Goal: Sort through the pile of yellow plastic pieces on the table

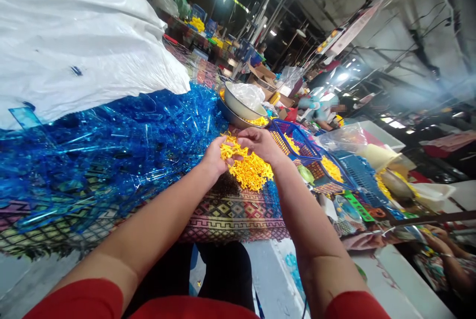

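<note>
1. Head view, hands: the left hand (pixel 215 156) is cupping yellow plastic pieces (pixel 231 150), palm up, fingers curling around them. The right hand (pixel 262 144) is hovering just beside it, fingers bending and drawing toward the thumb; cannot tell whether it is pinching a piece.

2. Head view, spacing: the held pieces are lying left of the right hand's fingertips, a small gap or light touch between, unclear which. They are pointing in mixed directions, showing no single long axis. The yellow pile (pixel 253 172) is spreading right of the left hand and just on the near side of the right hand; both are close, neither clearly nearer.

3. Head view, surroundings: a dark tangled heap (pixel 226 185) is sitting by the left wrist, on the patterned mat (pixel 238 217). Clear blue plastic pieces (pixel 148 135) are filling the space left of the left hand, the white sack (pixel 92 36) covering part. Beyond the hands, a cream bowl (pixel 238 104) is holding a clear bag (pixel 248 92); the blue basket (pixel 305 144) is standing right of the right hand.

4. Head view, hard to see: fingers are hiding some held pieces; the right forearm is crossing near the pile's edge. A co-worker's hands (pixel 439 242) are showing far right, partly blurred.
</note>
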### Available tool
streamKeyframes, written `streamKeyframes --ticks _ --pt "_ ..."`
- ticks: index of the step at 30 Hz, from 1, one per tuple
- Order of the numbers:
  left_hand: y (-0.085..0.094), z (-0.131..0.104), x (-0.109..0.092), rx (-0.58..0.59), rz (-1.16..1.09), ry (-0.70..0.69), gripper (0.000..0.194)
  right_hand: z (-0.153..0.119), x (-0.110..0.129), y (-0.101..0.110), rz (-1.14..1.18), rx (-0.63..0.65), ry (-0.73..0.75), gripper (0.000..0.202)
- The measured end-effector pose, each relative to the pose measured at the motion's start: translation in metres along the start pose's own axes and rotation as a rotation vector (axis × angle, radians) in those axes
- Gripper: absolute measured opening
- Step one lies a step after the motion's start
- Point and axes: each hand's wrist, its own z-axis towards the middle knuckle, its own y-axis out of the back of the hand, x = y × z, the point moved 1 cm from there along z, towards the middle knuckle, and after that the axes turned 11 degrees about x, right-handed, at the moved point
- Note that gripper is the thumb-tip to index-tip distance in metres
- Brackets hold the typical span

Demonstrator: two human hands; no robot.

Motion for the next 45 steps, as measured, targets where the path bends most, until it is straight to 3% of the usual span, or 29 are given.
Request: streamKeyframes --ticks 3,7,12,19,27,38,45 --pt "0.002 0.001 -0.008 -0.033 0.008 -0.077 0.008 -0.009 -0.021 0.001 -0.207 -0.079 -0.071 0.013" --pt "0.001 -0.002 -0.015 -0.022 -0.007 -0.111 0.005 -0.026 -0.038 -0.020 -0.593 0.153 -0.034 0.018" --pt "-0.001 -0.006 -0.018 -0.023 -0.021 -0.114 0.006 -0.046 -0.022 -0.048 -0.796 0.287 0.054 0.016" --pt "0.002 0.000 -0.015 -0.021 0.001 -0.118 0.006 -0.066 -0.013 -0.054 -0.861 0.319 -0.012 0.024" --pt "-0.001 -0.004 -0.016 -0.044 -0.008 -0.114 0.005 -0.063 -0.020 -0.060 -0.997 0.336 -0.091 0.022" --pt "0.001 -0.001 -0.016 -0.061 -0.009 -0.104 0.008 -0.064 -0.049 -0.030 -1.013 0.008 -0.310 0.023" --pt "-0.003 -0.005 -0.016 -0.036 0.003 -0.099 0.007 -0.048 -0.027 -0.055 -0.917 0.149 -0.168 0.030"
